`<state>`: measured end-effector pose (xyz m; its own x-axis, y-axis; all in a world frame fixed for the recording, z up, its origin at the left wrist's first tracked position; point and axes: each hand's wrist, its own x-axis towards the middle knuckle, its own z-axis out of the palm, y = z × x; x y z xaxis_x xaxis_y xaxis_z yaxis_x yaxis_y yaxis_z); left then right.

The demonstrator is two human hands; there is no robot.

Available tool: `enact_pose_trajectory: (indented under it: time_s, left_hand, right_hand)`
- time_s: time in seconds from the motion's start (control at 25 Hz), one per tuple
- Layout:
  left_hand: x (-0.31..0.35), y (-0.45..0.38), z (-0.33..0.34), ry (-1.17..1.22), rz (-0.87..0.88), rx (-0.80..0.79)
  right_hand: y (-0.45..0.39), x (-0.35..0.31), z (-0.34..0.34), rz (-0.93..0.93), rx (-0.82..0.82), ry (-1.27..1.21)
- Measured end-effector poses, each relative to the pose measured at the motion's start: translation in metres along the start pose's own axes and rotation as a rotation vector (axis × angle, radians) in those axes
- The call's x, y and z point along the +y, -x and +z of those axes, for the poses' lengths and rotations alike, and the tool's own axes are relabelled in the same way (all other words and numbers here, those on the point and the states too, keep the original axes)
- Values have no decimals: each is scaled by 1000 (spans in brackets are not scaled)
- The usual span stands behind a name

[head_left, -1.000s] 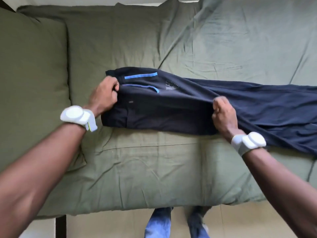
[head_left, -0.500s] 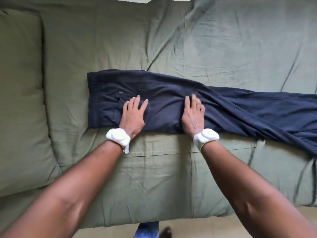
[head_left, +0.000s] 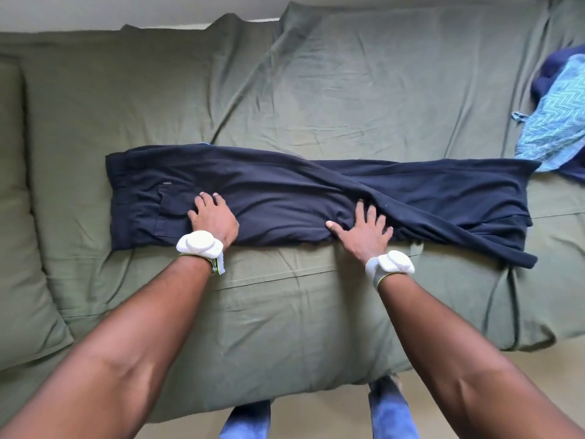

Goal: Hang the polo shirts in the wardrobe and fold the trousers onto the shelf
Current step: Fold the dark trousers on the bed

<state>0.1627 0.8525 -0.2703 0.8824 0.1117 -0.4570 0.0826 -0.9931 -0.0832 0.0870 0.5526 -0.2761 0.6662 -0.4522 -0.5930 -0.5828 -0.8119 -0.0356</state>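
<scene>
Flat left hand point(head_left: 214, 220) and right hand point(head_left: 364, 231) press soft navy trousers point(head_left: 285, 198).

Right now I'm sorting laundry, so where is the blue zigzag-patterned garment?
In the head view the blue zigzag garment lies at the far right edge of the green bed cover, just beyond the leg ends of the dark trousers.

Dark navy trousers point(head_left: 285, 198) lay stretched sideways across an olive-green sofa point(head_left: 316, 90). The left hand point(head_left: 215, 218) pressed near the back pocket; the right hand point(head_left: 364, 231), fingers spread, rested flat on the leg. Blue patterned clothes point(head_left: 557, 122) lay at the far right.
</scene>
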Motion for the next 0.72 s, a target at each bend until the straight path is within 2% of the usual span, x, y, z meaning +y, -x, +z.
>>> enact_pose_trajectory:
  time_s: [0.04,0.12,0.24,0.32,0.44,0.48,0.56,0.64,0.72]
  left_hand:
    - [14,4,-2,20,6,39]
    - [56,17,2,94,141,146]
    - [151,42,13,182,359,152]
    - [221,52,20,200,288,115]
    - [282,56,22,242,-16,136]
    - [291,56,22,236,-79,138]
    - [295,55,20,205,-125,139]
    - [294,53,18,109,-91,120]
    - [293,51,15,-15,-59,69]
  right_hand:
    - [-1,0,1,-37,-5,15]
    - [-4,-2,1,-104,-15,31]
    - [-10,20,-5,-216,68,69]
    - [-27,62,-15,-426,192,101]
    - [-53,129,-39,-770,318,13]
    - [-58,150,-47,-793,364,-13]
    - [-67,189,-56,-665,418,-6]
    - [-73,224,-63,-534,378,-25]
    - [-79,250,-62,-573,278,-59]
